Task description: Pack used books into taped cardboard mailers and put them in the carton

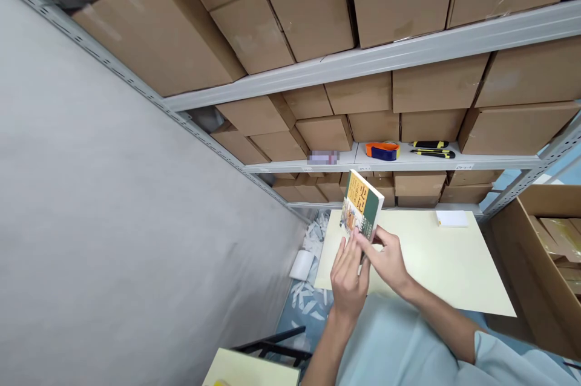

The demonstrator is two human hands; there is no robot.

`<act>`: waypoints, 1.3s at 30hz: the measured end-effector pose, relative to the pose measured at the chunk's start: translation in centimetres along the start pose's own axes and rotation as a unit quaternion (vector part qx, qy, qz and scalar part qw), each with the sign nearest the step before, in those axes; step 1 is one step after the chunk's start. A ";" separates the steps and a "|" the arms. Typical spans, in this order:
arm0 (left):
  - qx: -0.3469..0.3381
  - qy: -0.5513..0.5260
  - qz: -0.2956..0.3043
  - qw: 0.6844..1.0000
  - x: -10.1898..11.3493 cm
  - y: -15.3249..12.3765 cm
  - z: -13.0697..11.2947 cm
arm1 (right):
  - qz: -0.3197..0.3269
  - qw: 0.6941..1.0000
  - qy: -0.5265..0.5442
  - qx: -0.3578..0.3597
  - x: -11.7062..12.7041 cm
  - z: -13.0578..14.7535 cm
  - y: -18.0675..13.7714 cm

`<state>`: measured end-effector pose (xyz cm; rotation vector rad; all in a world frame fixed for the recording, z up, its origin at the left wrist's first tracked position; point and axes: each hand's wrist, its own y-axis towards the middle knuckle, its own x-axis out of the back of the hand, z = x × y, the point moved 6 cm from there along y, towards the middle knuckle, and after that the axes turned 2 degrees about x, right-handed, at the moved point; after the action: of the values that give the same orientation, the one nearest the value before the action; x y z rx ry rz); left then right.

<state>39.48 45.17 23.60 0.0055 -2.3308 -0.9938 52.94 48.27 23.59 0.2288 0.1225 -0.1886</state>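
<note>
A small book [362, 205] with a green and yellow cover is held upright and tilted above the near left part of a cream table [436, 265]. My left hand [348, 280] presses its fingers flat against the book's lower front. My right hand [385, 256] grips the book's lower edge from the right, fingers closed around it. Both forearms come in from the bottom of the view.
Grey metal shelving [363, 62] stacked with brown cardboard boxes fills the background. An orange and blue tape dispenser [382, 150] and black-yellow utility knives [432, 149] lie on a shelf. A white pad [451, 218] rests on the table's far side. An open cardboard box [540, 253] stands at right. White scraps [313, 265] litter the floor.
</note>
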 end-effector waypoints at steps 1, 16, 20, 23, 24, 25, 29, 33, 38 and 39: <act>0.004 -0.005 0.020 1.000 -0.1 0.1 0.3 | -0.004 1.000 0.002 -0.009 0.5 -0.2 0.6; 0.431 -0.410 0.066 0.801 2.0 4.6 7.5 | 0.130 0.981 0.129 -0.065 1.6 -0.5 4.9; 0.411 -0.446 0.004 0.795 1.4 4.8 7.0 | 0.114 0.986 0.099 -0.066 1.2 -1.2 6.4; 0.396 -0.429 -0.055 0.810 1.7 5.2 7.1 | 0.044 0.997 0.065 -0.018 0.9 -0.5 8.0; 0.392 -0.414 -0.073 0.819 2.0 5.4 7.2 | 0.005 0.999 0.042 0.021 0.8 0.2 8.2; 0.385 -0.391 -0.091 0.831 2.4 5.7 7.4 | -0.030 0.997 0.014 0.065 0.6 1.1 8.3; 0.315 -0.226 -0.173 0.905 4.2 6.0 7.3 | 0.001 0.989 -0.057 0.139 -3.1 3.5 6.7; 0.176 -0.087 -0.202 0.960 4.2 5.5 5.7 | 0.070 0.991 -0.044 0.104 -7.0 3.2 5.1; 0.019 -0.044 -0.113 0.992 4.5 6.0 4.3 | 0.040 0.995 0.007 0.086 -6.5 2.8 7.1; 0.043 -0.049 -0.112 0.992 5.4 6.3 5.0 | 0.055 0.994 0.024 0.090 -6.1 3.0 7.7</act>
<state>33.87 51.73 27.86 0.2633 -2.5018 -1.0185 48.79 55.93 29.04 0.4193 0.1407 -0.0847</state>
